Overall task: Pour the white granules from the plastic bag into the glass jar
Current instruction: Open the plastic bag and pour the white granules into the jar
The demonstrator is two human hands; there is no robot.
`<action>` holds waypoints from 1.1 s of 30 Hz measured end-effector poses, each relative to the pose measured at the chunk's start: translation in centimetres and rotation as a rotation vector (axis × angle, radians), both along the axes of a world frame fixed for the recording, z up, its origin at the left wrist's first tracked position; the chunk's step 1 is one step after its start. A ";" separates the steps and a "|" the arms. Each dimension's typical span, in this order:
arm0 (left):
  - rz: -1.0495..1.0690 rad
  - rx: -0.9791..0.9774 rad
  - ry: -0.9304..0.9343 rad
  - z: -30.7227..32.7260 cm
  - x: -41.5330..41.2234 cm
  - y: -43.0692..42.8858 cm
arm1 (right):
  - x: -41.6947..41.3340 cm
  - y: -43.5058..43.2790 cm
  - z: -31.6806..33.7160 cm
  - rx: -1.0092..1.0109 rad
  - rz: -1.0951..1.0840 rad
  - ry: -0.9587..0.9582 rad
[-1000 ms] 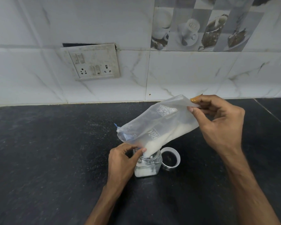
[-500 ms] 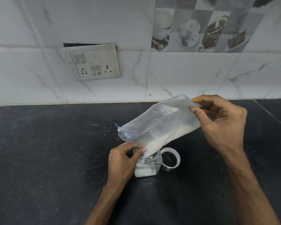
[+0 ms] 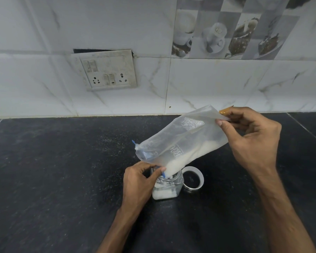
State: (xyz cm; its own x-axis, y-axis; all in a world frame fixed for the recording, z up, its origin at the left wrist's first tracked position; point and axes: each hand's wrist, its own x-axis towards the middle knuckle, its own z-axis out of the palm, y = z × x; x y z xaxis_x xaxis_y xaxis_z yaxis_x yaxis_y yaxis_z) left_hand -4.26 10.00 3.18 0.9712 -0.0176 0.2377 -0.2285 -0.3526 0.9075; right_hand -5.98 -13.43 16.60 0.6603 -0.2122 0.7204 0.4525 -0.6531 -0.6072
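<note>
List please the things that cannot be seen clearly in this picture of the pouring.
- Jar mouth: in the head view the plastic bag and the left hand cover the opening of the glass jar.
- Falling granules: the bag's lower end hides any stream.
- Print on the bag: too blurred to read.
- Lid ring: its inside is too dark to make out.
- Right hand: its fingers hide the bag's top corner.
</note>
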 end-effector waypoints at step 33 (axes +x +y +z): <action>-0.016 0.012 -0.090 -0.1 -0.2 -0.4 | 0.1 0.1 0.3 -0.048 -0.022 -0.018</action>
State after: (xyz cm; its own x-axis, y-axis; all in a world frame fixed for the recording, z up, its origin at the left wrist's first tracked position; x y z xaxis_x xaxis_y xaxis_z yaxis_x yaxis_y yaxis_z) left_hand -4.49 9.62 3.05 0.9456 -0.0361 0.3233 -0.3142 -0.3587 0.8790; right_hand -5.90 -13.29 16.88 0.6426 -0.1915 0.7419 0.4486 -0.6909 -0.5669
